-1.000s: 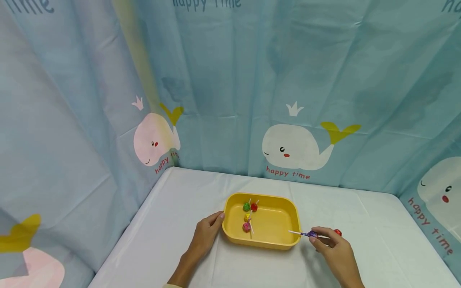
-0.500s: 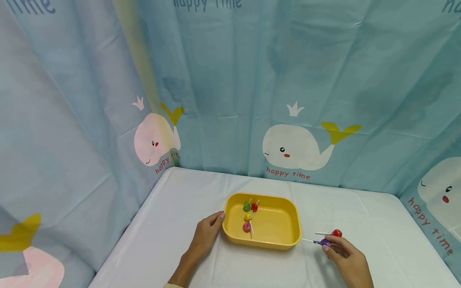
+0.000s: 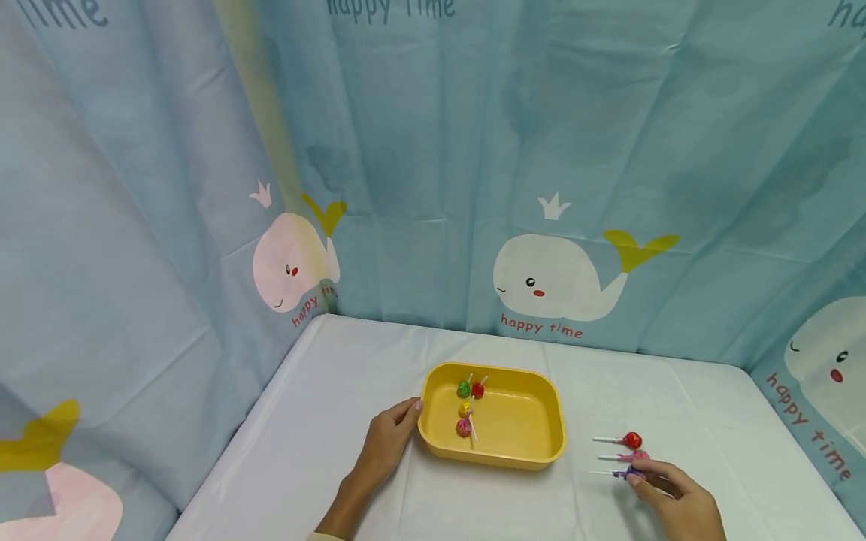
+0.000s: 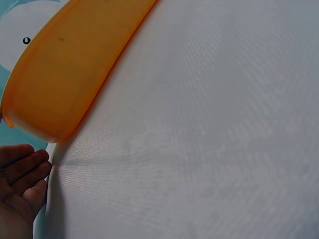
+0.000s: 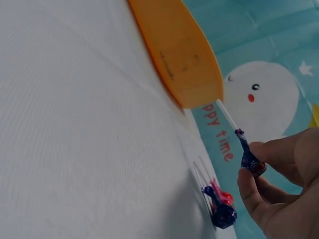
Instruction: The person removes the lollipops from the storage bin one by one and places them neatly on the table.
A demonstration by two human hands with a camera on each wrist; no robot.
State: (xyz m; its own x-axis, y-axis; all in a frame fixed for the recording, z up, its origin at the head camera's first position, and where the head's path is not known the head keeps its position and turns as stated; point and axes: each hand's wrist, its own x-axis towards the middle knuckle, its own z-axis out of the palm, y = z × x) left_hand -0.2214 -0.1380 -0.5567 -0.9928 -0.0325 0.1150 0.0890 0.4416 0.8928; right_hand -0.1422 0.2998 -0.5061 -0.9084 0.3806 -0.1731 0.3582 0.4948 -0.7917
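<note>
My right hand [image 3: 683, 500] pinches a purple-wrapped lollipop [image 5: 252, 162] by its head between thumb and fingertips, stick pointing left. In the right wrist view it hangs above another blue-purple lollipop [image 5: 223, 215] on the table. Beside that one lie a pink lollipop [image 3: 634, 455] and a red lollipop [image 3: 632, 440], sticks also to the left. My left hand [image 3: 389, 439] holds the left end of a yellow tray [image 3: 496, 458], thumb at the rim. In the left wrist view its other fingers [image 4: 27, 172] extend near the tray's lower edge.
Inside the tray, toward its left, lie a green lollipop [image 3: 463, 388], a red one [image 3: 477, 390], a yellow one [image 3: 464, 409] and a pink one [image 3: 463, 427]. A white cloth covers the table [image 3: 325, 421]. A blue whale-print curtain [image 3: 419, 225] stands behind and at the sides.
My right hand has moved right and toward me with the purple lollipop, away from the tray, uncovering the red and pink lollipops on the table. The left hand and tray stay put.
</note>
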